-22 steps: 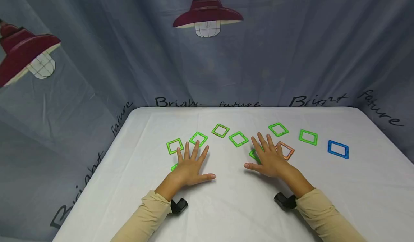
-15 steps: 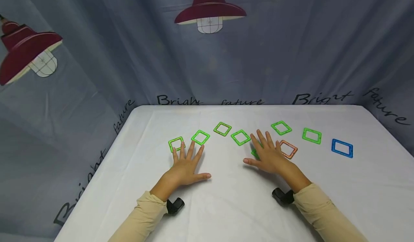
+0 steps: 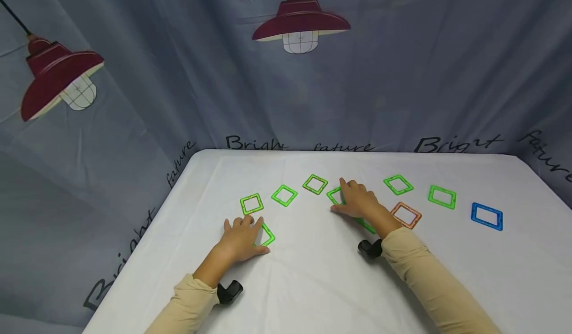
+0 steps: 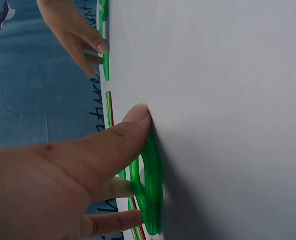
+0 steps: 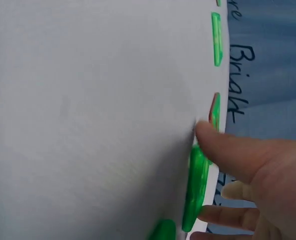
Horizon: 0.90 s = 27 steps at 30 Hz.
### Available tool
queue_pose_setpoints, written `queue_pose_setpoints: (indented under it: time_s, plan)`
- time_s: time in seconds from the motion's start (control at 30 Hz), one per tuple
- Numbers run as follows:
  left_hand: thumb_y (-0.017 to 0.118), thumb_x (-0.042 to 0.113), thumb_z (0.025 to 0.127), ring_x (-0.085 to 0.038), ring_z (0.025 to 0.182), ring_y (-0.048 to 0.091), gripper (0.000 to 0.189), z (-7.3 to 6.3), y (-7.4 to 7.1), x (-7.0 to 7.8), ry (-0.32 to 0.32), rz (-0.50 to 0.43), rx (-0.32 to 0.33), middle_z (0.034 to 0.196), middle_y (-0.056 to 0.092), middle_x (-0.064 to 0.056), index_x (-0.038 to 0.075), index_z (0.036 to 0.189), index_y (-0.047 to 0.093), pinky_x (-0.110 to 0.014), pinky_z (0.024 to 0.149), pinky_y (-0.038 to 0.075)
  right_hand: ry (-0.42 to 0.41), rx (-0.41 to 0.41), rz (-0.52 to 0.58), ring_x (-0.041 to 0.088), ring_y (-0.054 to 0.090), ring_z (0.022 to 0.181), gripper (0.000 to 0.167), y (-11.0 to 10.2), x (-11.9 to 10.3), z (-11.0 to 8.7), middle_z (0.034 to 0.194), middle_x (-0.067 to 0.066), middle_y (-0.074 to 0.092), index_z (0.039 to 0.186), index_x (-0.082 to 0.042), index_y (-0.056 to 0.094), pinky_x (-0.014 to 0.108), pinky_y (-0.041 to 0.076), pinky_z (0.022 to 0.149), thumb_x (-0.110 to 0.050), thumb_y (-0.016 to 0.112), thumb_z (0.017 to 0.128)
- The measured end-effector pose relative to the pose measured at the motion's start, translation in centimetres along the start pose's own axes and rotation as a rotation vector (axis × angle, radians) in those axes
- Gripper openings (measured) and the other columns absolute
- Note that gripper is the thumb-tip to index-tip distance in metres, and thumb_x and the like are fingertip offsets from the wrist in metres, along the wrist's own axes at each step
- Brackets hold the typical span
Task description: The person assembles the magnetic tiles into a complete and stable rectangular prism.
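In the head view my left hand (image 3: 239, 237) reaches over a green square frame-shaped tile (image 3: 270, 232) at the left of the white table. The left wrist view shows its thumb at one corner of this tile (image 4: 154, 185) and two fingers against the other side, pinching it. Right of the middle, my right hand (image 3: 359, 200) holds a second green tile (image 3: 329, 196) between thumb and fingers. That tile (image 5: 194, 187) stands out in the right wrist view, partly covered by the hand. Another green tile (image 3: 367, 226) lies partly hidden beneath the right wrist.
Between and beyond the hands lie green tiles, among them one near the left fingers (image 3: 250, 196). An orange tile (image 3: 413, 209) lies beside the right forearm. A blue tile (image 3: 487, 208) is farthest right. A grey curtain (image 3: 380, 86) with printed lamps hangs behind the table.
Both hands were spread flat with straight fingers; now their fingers bend around tiles. The right hand moved forward and left onto its tile. The left shifted slightly back, and the head view shifted a little.
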<state>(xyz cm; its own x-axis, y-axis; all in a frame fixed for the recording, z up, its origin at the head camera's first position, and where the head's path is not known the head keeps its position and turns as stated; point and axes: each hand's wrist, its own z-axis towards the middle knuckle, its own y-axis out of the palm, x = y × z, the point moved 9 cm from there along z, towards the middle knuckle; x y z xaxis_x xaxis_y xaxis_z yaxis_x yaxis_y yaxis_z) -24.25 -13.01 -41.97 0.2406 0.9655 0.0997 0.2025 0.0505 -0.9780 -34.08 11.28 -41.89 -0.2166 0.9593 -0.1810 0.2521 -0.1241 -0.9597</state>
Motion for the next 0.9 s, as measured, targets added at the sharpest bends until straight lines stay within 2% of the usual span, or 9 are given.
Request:
queue_pose_setpoints:
  time_s: [0.1,0.17,0.27,0.43,0.7,0.9]
  plan:
    - [0.064,0.045,0.080,-0.035,0.109,0.043,0.071,0.0,0.3,0.3,0.029,-0.008,0.004,0.122,0.043,-0.016,0.005,0.135,0.044,-0.054,0.092,0.034,-0.020,0.003,-0.037,0.043,0.041,0.119,0.078,0.5,-0.3,0.1,0.133,0.027,0.037,0.141,0.002,0.026,0.056,0.039,0.089,-0.040,0.061,0.085]
    - [0.064,0.042,0.081,-0.030,0.100,0.042,0.068,0.1,0.4,0.6,0.053,-0.018,0.007,0.115,0.043,-0.013,0.005,0.134,0.045,-0.046,0.085,0.037,-0.034,0.012,-0.054,0.040,0.044,0.116,0.072,0.6,-0.6,0.0,0.131,0.025,0.040,0.140,0.002,0.031,0.053,0.042,0.087,-0.035,0.062,0.086]
    - [0.064,0.040,0.081,-0.025,0.094,0.038,0.066,0.5,0.3,1.2,0.100,-0.029,0.021,0.107,0.042,-0.011,0.004,0.134,0.045,-0.039,0.077,0.037,-0.052,0.032,-0.056,0.038,0.046,0.115,0.066,0.5,-0.9,-0.3,0.129,0.023,0.043,0.137,0.001,0.037,0.052,0.042,0.087,-0.028,0.064,0.085]
    - [0.064,0.040,0.082,-0.021,0.090,0.035,0.066,1.5,0.1,2.3,0.172,-0.034,0.042,0.100,0.040,-0.007,0.004,0.134,0.045,-0.033,0.073,0.034,-0.112,0.036,-0.038,0.035,0.047,0.115,0.060,0.6,-1.8,-0.9,0.127,0.019,0.047,0.134,-0.003,0.043,0.052,0.041,0.088,-0.020,0.068,0.081]
    - [0.064,0.042,0.081,-0.016,0.085,0.031,0.068,3.2,0.5,4.6,0.269,-0.042,0.000,0.097,0.038,-0.003,0.011,0.137,0.042,-0.027,0.073,0.032,-0.231,0.047,0.003,0.034,0.053,0.110,0.058,0.6,-3.0,-3.6,0.122,0.014,0.054,0.126,-0.010,0.054,0.051,0.043,0.083,-0.004,0.074,0.072]
    - [0.066,0.041,0.079,-0.014,0.087,0.031,0.069,4.1,0.7,6.4,0.324,-0.065,-0.038,0.101,0.039,0.000,0.016,0.138,0.041,-0.024,0.076,0.034,-0.285,0.056,0.067,0.028,0.056,0.105,0.062,0.8,-3.3,-5.7,0.114,0.008,0.060,0.122,-0.014,0.058,0.045,0.046,0.082,0.005,0.075,0.065]
